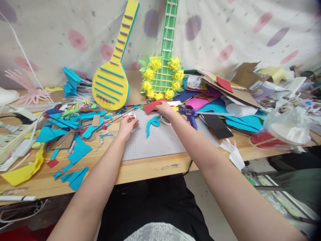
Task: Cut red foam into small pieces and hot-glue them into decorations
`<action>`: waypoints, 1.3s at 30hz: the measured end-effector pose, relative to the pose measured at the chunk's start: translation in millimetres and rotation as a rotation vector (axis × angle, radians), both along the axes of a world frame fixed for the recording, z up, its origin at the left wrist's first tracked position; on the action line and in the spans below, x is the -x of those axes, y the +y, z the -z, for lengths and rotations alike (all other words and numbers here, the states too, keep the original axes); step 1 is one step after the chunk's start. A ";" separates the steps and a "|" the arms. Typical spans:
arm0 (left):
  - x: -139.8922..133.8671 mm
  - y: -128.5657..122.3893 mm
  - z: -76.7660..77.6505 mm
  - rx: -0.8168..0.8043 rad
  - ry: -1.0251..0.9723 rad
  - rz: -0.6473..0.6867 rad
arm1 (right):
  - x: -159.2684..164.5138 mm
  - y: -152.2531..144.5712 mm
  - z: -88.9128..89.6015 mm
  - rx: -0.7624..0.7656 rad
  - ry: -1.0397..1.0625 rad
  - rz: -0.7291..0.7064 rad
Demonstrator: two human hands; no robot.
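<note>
My right hand reaches to the back of the grey cutting mat and grips a piece of red paper. My left hand is at the mat's left side, fingers pinched together; a small white bit and some red show at the fingertips, too small to name. Between the hands lies a curled strip of blue paper. Just right of my right hand rests a purple glue gun. Behind stand a yellow paper instrument with blue strips and a green one ringed with yellow paper flowers.
Blue paper scraps cover the table's left side, near a power strip. On the right are a black phone, stacked cardboard, blue sheets and a red-and-white tub under plastic. A patterned cloth hangs behind.
</note>
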State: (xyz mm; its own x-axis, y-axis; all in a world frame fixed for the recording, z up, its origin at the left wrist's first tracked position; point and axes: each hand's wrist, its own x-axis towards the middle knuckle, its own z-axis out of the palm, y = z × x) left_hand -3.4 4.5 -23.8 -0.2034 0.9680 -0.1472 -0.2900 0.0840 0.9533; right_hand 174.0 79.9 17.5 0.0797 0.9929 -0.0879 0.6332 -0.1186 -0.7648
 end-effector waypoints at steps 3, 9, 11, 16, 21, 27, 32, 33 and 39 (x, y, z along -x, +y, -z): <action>-0.8 -1.8 -0.6 -0.006 0.028 0.025 | -9.2 -11.4 -8.3 -0.116 -0.323 0.015; 7.6 0.0 -2.0 -0.039 0.013 -0.041 | -42.8 -50.5 -15.6 -0.115 -0.539 -0.145; 8.2 0.4 -2.3 -0.031 0.002 -0.056 | -64.6 -67.5 -13.2 -0.087 -0.569 -0.120; 4.0 -2.2 -3.8 -0.015 0.003 -0.024 | -126.1 -102.9 -4.8 -0.036 -0.592 0.057; -2.9 -6.2 -5.0 -0.002 0.018 0.026 | -151.3 -95.1 17.9 -0.214 -0.530 0.248; -3.5 -8.8 -5.6 0.017 -0.044 0.085 | -137.1 -62.1 39.7 -0.237 -0.462 0.228; 0.2 -6.6 -6.2 0.026 -0.177 0.108 | -134.4 -57.7 42.7 -0.214 -0.151 0.388; 0.0 -6.3 -6.2 0.026 -0.198 0.112 | -134.6 -57.3 41.4 -0.257 -0.040 0.416; -7.6 -10.2 -9.2 0.046 -0.176 0.114 | -119.5 -49.1 15.9 -0.387 0.526 0.335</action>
